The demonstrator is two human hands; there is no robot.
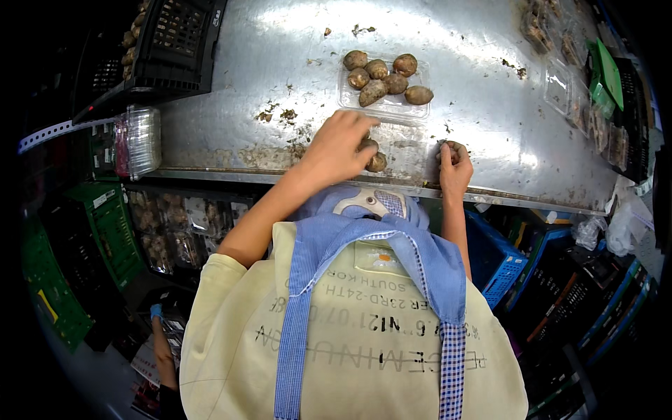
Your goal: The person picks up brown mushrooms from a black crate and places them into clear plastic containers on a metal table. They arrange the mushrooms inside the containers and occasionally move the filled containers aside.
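Observation:
My left hand (344, 139) reaches over brown, round taro-like corms (376, 163) near the table's front edge. One corm shows between its thumb and fingers, partly hidden by them. These corms seem to lie in a clear plastic tray (404, 157), hard to make out against the metal. To the right, my right hand (455, 163) is held low at the table with curled fingers. Something dark shows at its fingertips, too small to name. Farther back, a clear plastic tray (386, 109) holds several more corms (395, 84), one lying at its right rim.
Soil crumbs lie on the metal table (273, 47). A black crate (173, 42) and stacked clear trays (143, 142) stand left. Packed trays (593, 115) and a green item (606, 76) sit right. Blue crates (496, 257) are below; another person's gloved hand (156, 311) shows lower left.

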